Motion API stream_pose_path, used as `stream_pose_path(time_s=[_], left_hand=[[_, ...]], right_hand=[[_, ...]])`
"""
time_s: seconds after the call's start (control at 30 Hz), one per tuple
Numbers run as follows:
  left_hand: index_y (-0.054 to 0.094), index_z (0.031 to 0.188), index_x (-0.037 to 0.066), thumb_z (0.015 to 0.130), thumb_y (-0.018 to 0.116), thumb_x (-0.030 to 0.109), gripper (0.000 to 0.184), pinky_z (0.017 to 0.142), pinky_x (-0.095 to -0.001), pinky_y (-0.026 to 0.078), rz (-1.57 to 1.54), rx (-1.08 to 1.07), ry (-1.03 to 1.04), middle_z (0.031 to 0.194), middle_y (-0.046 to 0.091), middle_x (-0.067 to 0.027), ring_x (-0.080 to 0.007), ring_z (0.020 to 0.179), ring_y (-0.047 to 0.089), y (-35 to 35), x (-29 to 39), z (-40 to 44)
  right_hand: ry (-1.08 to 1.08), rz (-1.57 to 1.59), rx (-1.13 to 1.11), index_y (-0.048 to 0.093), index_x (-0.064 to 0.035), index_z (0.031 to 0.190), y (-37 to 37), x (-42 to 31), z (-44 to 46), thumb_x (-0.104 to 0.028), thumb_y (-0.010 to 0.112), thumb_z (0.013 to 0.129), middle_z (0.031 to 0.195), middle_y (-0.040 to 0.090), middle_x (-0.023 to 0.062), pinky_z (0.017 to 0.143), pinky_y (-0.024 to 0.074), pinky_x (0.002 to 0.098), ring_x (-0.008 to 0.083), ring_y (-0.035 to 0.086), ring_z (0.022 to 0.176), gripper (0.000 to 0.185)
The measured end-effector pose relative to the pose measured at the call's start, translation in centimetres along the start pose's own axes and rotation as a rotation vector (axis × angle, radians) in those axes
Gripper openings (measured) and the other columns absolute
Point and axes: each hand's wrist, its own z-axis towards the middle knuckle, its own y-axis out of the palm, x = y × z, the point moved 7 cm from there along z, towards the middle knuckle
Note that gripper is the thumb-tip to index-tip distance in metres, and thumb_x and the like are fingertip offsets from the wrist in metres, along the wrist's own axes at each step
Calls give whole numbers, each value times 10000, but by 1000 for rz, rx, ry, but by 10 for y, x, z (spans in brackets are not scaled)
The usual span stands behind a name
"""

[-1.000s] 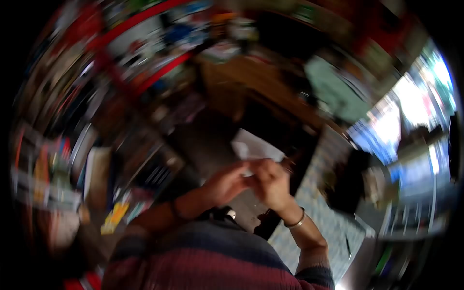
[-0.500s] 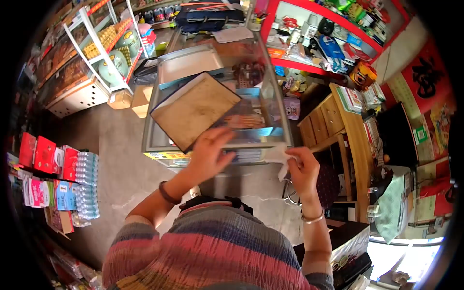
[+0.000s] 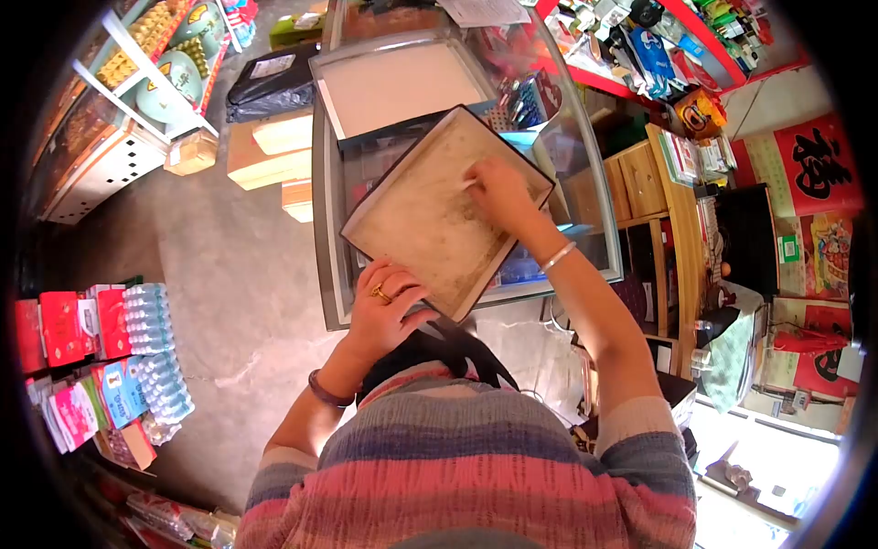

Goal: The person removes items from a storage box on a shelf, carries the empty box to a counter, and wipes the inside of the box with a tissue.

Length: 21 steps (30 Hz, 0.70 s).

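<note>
A shallow tray with a dark rim and a stained beige inside [image 3: 425,215] lies tilted across the glass counter [image 3: 611,220]. My left hand [image 3: 389,306], with a ring on one finger, is at the tray's near left edge, its fingers close together against the rim. Inside the tray, toward its right side, my right hand [image 3: 501,194] presses down with curled fingers. A small bit of white tissue [image 3: 469,183] shows at its fingertips; the rest is hidden under the hand.
A white-bottomed tray [image 3: 402,87] lies behind on the counter. Cardboard boxes [image 3: 273,151] and a black plastic bag [image 3: 274,80] stand left of it. At the right is a wooden desk [image 3: 679,247]. Bottle packs [image 3: 151,320] and red boxes [image 3: 69,322] are at the far left.
The view has swung to the counter and moved closer. My right hand has gone from beside the counter into the tray with the tissue. My left hand has come to the tray's near edge.
</note>
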Motion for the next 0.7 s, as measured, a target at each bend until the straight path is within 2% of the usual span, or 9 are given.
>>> stream_pose_path(time_s=[0.07,0.17,0.2,0.27,0.33,0.4,0.47,0.57,0.7], left_hand=[[625,820,120,506,803,216,373,909,-459,381,-21,9,-8,851,564,-23,-244,881,554,-1,0,3],[626,805,126,494,806,200,366,891,-451,390,-38,-12,-21,835,564,-17,-239,872,555,3,-4,1],[626,801,125,492,805,194,364,883,-447,394,-30,-8,-20,834,564,-15,-238,869,555,2,-4,0],[626,794,125,489,805,182,358,868,-440,401,-9,5,-15,830,565,-12,-236,863,555,2,-3,2],[627,796,122,492,803,172,355,859,-435,403,-3,4,-9,833,565,-12,-236,858,555,3,0,6],[628,798,120,495,800,164,351,854,-432,403,-8,5,-9,835,566,-12,-235,853,554,5,0,10],[628,800,119,500,797,156,346,853,-431,401,-27,-3,-17,836,567,-13,-233,851,553,5,-1,10],[631,808,121,509,793,153,341,854,-430,399,-69,0,-10,839,566,-12,-231,852,552,0,-2,11],[602,821,117,567,778,145,310,870,-422,401,-71,-13,-17,834,552,-11,-224,833,553,0,-2,16]], right_hand=[[-259,185,-115,616,-79,883,10,-57,-24,-69,607,744,861,577,130,701,483,375,332,577,791,140],[-311,274,-407,605,-77,872,23,-100,-42,-65,614,716,850,572,123,704,482,384,336,580,790,156],[-369,229,-269,607,-82,883,28,-71,-34,-59,615,694,867,574,118,707,482,389,338,582,785,191],[-39,64,-132,609,-75,900,10,21,1,-51,606,700,881,574,125,727,478,396,337,576,813,202],[-15,13,-19,607,-68,901,-4,32,13,-43,602,702,895,576,130,739,476,391,324,575,847,201],[-31,77,-85,605,-52,898,1,0,15,-41,600,707,915,579,133,769,471,384,307,570,915,192],[-355,420,-282,610,-50,904,27,-84,-14,-34,597,710,915,577,137,772,470,387,317,570,909,195],[-393,236,-246,619,-40,902,36,-72,-2,-27,579,728,911,577,142,779,469,393,320,569,898,179],[9,-31,12,619,-5,902,-10,15,52,-28,547,767,918,580,159,797,470,388,314,572,909,155]])
